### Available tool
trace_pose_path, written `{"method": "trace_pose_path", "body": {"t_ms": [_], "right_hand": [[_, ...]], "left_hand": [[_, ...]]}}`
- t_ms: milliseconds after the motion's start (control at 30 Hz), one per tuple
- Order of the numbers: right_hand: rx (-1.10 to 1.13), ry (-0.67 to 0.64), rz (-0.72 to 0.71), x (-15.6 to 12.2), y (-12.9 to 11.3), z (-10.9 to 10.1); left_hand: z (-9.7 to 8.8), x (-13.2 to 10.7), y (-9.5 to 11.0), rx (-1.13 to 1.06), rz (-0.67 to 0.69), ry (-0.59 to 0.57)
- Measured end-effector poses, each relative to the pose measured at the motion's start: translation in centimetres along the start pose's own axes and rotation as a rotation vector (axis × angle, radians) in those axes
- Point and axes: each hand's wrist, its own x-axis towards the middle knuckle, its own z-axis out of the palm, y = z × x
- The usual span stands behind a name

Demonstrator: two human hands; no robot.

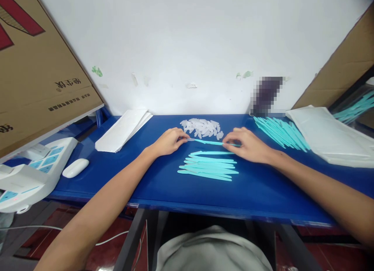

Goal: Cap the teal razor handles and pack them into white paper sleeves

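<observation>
My right hand (244,144) pinches the handle of a teal eyebrow razor (212,142), which points left just above the blue table. My left hand (172,141) has a small clear blade cap (190,139) between thumb and fingers, at the razor's tip. Whether the cap sits around the blade or only touches it, I cannot tell. Behind both hands lies a heap of whitish translucent caps (201,127). Nearer to me, several teal razors (209,168) lie side by side in a loose row.
More teal razors (280,132) are piled to the right, beside white plastic bags (336,136). At the left lie flat white sleeves (124,131), a white oval case (76,168) and a white device with blue keys (43,169). A cardboard box (43,68) leans at the left; a white wall (181,49) closes the back.
</observation>
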Motion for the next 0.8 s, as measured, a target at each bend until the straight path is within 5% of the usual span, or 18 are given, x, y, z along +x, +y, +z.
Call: {"method": "trace_pose_path", "body": {"t_ms": [600, 800], "right_hand": [[-0.086, 0.026, -0.014, 0.0, 0.4, -0.1], [0.095, -0.012, -0.015, 0.1, 0.1, 0.6]], "left_hand": [[0.2, 0.1, 0.6, -0.191, -0.057, 0.057], [0.9, 0.5, 1.8, -0.338, -0.081, 0.075]]}}
